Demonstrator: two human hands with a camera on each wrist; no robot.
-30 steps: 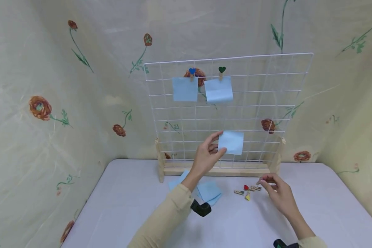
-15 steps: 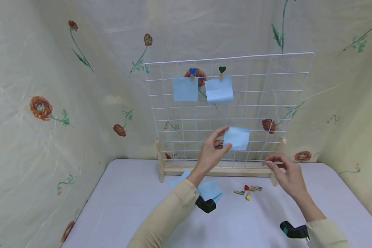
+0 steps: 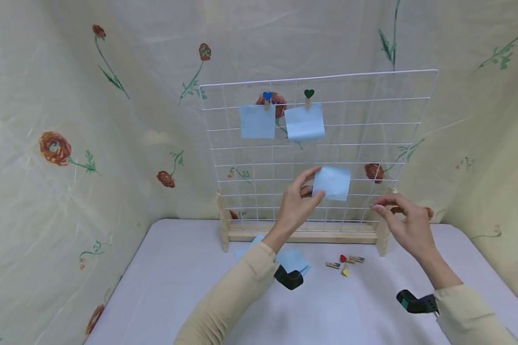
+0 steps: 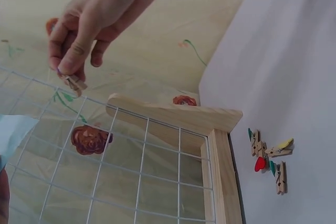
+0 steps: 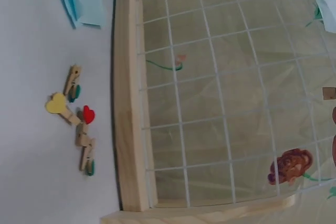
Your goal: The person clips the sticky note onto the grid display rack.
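Note:
My left hand (image 3: pixel 300 199) pinches a light blue paper square (image 3: pixel 332 183) by its left edge, in front of the white wire grid (image 3: pixel 280 191). Lower and to the right, my right hand (image 3: pixel 407 223) pinches a small wooden clothespin between thumb and fingers. That clothespin (image 4: pixel 73 82) shows better in the left wrist view, beside the grid's wires. Two more blue squares hang on the upper grid, one under a blue heart clothespin (image 3: pixel 267 98), the other under a dark green heart clothespin (image 3: pixel 308 96).
Several loose clothespins (image 5: pixel 81 124) with coloured hearts lie on the white table (image 3: pixel 155 282) before the grid's wooden base (image 3: pixel 302 237). Loose blue paper squares (image 3: pixel 292 260) lie left of them, partly behind my left forearm. A flowered cloth (image 3: pixel 125 143) hangs behind and around.
My right hand has risen from the pile of clothespins with one in its fingers and moved right. The left hand has carried the blue paper square up and a little right.

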